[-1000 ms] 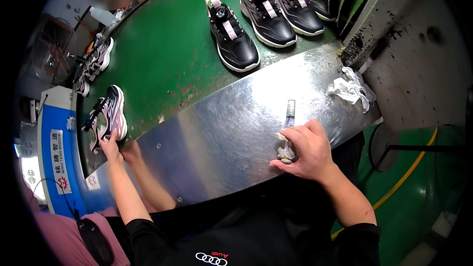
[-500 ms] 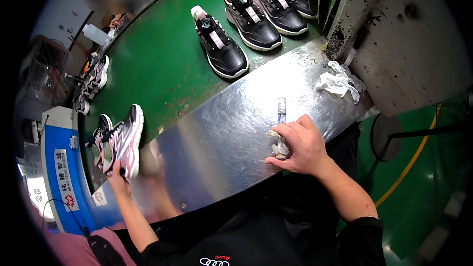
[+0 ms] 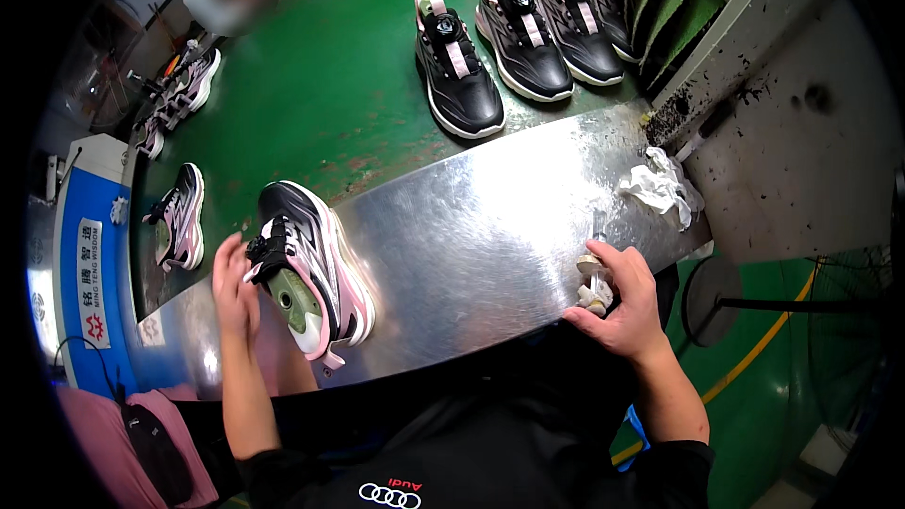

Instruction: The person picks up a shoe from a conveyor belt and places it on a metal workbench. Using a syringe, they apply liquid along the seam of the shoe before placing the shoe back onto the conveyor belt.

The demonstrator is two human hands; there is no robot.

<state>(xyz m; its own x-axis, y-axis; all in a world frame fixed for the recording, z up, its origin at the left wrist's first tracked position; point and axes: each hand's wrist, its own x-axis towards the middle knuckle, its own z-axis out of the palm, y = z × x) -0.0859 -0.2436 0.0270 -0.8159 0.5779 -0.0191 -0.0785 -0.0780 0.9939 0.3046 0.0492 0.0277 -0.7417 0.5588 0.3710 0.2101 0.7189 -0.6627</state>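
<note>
A black, pink and silver sneaker (image 3: 325, 259) with a dial closure lies tilted on its side on the metal ledge, its green lining and insole showing. My left hand (image 3: 236, 287) is next to its tongue and dial, fingers stretched out; whether they touch the shoe cannot be made out. My right hand (image 3: 627, 297) is closed at the ledge's front edge. Between its thumb and fingers is a slim tool (image 3: 600, 222) with a clear or silvery end. Crumpled whitish material (image 3: 595, 292) surrounds the part near the fingertips.
The bare metal ledge (image 3: 452, 226) borders a green belt (image 3: 311, 85). A matching sneaker (image 3: 184, 217) lies at the left. Several black sneakers (image 3: 462, 75) stand at the back. White crumpled cloth (image 3: 665, 188) lies by the grey panel (image 3: 792, 123) at right.
My left hand has brought one sneaker from the pair at the left onto the ledge, and its grip has loosened. The view has shifted; my right hand still holds the slim tool.
</note>
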